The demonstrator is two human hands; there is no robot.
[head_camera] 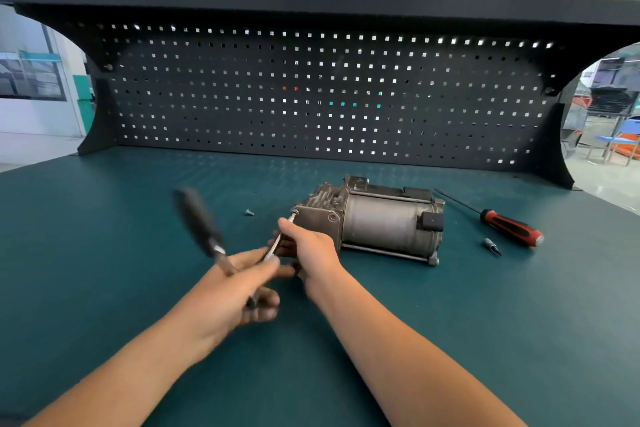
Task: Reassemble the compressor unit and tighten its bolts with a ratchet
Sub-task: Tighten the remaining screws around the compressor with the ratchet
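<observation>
A grey metal compressor unit (pixel 377 222), cylindrical with a blocky cast head at its left end, is seen lying on its side on the dark green bench (pixel 104 236), a little right of the middle. It lies just beyond and to the right of both grips.

A ratchet (pixel 199 222) with a black handle is held by the left grip (pixel 235 284), whose fingers are curled round the shiny shaft near the tool's head. The handle is pointed up and to the left and is blurred. From the ratchet head a thin silver extension bar (pixel 272 248) is run up and to the right, and its far tip is set against the near left corner of the compressor unit's head.

The extension bar is pinched by the right grip (pixel 310 250), with the thumb laid along the top near the tip. This grip is just beside the compressor unit's near left face; whether it is touched cannot be told.

A small silver loose bolt (pixel 249 212) is seen on the bench to the left of the compressor unit, apart from it. To the right, a long screwdriver (pixel 512 227) with a red and black handle is laid at a slant, and a short dark driver bit (pixel 492 246) lies near its handle. A black perforated pegboard (pixel 311 97) is stood along the back of the bench.
</observation>
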